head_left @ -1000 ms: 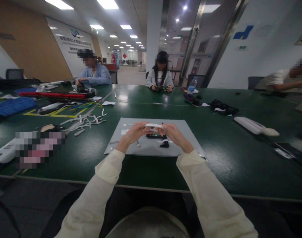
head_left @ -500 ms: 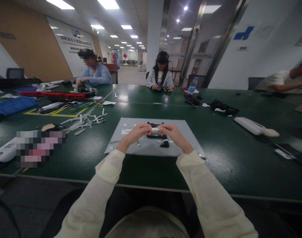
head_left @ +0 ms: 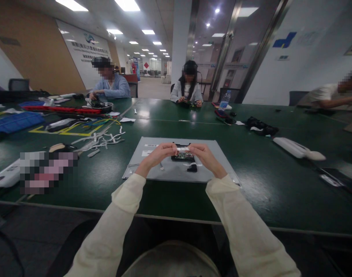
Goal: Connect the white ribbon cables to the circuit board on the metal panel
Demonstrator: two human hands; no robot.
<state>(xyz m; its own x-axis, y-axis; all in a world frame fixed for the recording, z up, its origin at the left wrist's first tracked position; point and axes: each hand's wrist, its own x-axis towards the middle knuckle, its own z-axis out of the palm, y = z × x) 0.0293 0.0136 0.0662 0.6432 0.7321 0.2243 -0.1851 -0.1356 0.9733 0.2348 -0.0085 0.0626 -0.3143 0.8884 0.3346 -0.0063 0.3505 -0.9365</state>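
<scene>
My left hand (head_left: 160, 155) and my right hand (head_left: 204, 156) face each other over the middle of a grey panel (head_left: 148, 171). Between their closed fingertips stretches a short white strip (head_left: 182, 149), one end pinched in each hand; its exact kind is too small to tell. Just below the strip shows a black-framed circuit board (head_left: 183, 156), partly covered by my fingers. Nearer to me on the panel lies a small black piece (head_left: 192, 167) with a white band. A short thin grey piece (head_left: 161, 167) rests beneath my left hand.
White cut strips (head_left: 106, 139) lie scattered to the left, near a blue tray (head_left: 17, 122). A white elongated device (head_left: 291, 147) is on the right of the green table (head_left: 170, 196). A water bottle (head_left: 225, 99) stands farther back. Co-workers (head_left: 110, 85) sit around the table.
My right hand has shifted slightly right and the fingertips are a little farther apart. More of the white strip and of the circuit board below it shows.
</scene>
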